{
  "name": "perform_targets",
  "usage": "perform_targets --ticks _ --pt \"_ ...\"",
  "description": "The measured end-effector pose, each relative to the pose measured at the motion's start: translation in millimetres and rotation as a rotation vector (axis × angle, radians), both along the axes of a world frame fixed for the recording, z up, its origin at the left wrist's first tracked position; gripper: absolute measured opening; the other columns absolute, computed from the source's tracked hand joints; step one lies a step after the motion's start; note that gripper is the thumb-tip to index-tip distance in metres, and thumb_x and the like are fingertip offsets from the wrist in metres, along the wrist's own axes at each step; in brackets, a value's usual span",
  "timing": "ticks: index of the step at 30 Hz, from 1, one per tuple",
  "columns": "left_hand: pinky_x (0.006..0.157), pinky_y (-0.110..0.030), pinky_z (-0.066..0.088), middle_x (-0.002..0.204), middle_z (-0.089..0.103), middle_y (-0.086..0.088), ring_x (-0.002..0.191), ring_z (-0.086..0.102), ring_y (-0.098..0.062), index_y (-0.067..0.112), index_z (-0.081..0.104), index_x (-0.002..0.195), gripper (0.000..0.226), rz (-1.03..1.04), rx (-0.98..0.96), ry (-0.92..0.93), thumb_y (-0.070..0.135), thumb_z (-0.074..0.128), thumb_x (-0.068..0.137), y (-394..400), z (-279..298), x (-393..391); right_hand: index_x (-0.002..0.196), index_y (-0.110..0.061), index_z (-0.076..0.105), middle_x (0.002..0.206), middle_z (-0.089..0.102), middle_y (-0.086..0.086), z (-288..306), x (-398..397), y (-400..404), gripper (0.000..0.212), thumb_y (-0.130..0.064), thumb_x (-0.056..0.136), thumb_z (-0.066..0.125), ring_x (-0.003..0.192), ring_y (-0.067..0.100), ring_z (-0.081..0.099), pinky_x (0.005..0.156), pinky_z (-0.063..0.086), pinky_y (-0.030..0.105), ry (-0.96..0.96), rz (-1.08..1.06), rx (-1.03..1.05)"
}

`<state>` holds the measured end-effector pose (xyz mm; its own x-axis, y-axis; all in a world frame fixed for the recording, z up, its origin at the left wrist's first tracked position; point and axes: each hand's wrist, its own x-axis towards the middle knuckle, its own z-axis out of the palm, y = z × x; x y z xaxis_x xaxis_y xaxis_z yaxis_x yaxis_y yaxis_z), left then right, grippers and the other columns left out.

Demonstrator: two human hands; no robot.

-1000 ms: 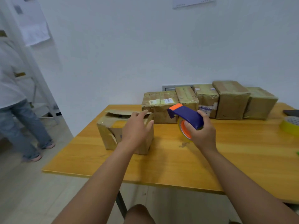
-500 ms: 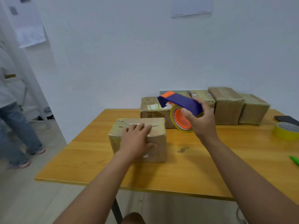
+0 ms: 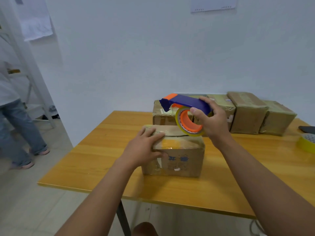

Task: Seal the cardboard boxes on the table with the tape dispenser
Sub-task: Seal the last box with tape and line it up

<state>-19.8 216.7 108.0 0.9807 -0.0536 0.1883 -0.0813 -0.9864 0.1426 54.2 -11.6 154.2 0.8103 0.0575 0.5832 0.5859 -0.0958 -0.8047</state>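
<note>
Head view, only one given. Hidden/cut off first: the near cardboard box had its left top corner & part of its left face covered by the left hand, whose thumb ran down the front face. Blue print on the box front was too blurred to read. The row of boxes along the wall was partly blocked by the tape dispenser & right hand; labels on them unreadable. At the right edge a yellow tape roll & a dark flat object were cropped by the frame; couldn't tell what the dark thing was. A person at far left was cut off, blurred, seen as jeans & pale top only.

Materials/shapes: near box was worn brown cardboard, w/ glossy yellowish tape across the front top edge & a dark seam between the flaps. It sat on the orange-toned wooden table, near the front edge. Left hand lay flat on the box top, fingers straight, pressing. Right hand's fingers & thumb were curled round the dispenser's blue plastic handle; orange tip pointed left. Its orange hub carried a thin yellow-clear roll, held over the box's back right top edge; contact w/ the flap couldn't be told. Back boxes were squarish, tape-wrapped, shiny.
</note>
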Motion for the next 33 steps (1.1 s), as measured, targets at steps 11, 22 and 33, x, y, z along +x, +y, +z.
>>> perform_targets --ticks 11,22,33 --pt "0.107 -0.042 0.041 0.164 0.007 0.011 0.151 -0.003 -0.017 0.031 0.016 0.155 0.095 -0.019 0.066 -0.031 0.074 0.053 0.080 -35.5 -2.3 3.2 0.131 -0.032 0.055 0.128 0.054 -0.005 -10.0 4.7 -11.9 0.047 -0.037 0.087 0.072 0.103 -0.003 0.052 0.071 0.042 0.004 0.106 0.063 -0.209" --pt "0.113 -0.034 0.027 0.153 0.030 0.019 0.143 0.023 -0.004 0.031 0.040 0.147 0.089 -0.107 -0.643 -0.065 0.077 0.053 0.072 -19.7 19.8 -8.3 0.127 -0.031 0.056 0.118 0.058 -0.009 -0.5 -3.6 -15.6 0.041 -0.037 0.088 0.068 0.110 0.017 0.058 0.084 0.049 0.028 0.189 0.113 0.037" --pt "0.074 -0.027 0.058 0.091 0.073 -0.010 0.082 0.068 -0.019 0.004 0.068 0.101 0.036 0.058 -1.724 0.061 0.038 0.059 0.096 -19.9 66.7 -3.1 0.127 -0.023 0.059 0.107 0.058 -0.008 5.9 -9.9 -7.0 0.057 -0.039 0.073 0.065 0.081 0.009 0.060 0.062 0.048 0.024 0.157 0.340 0.124"
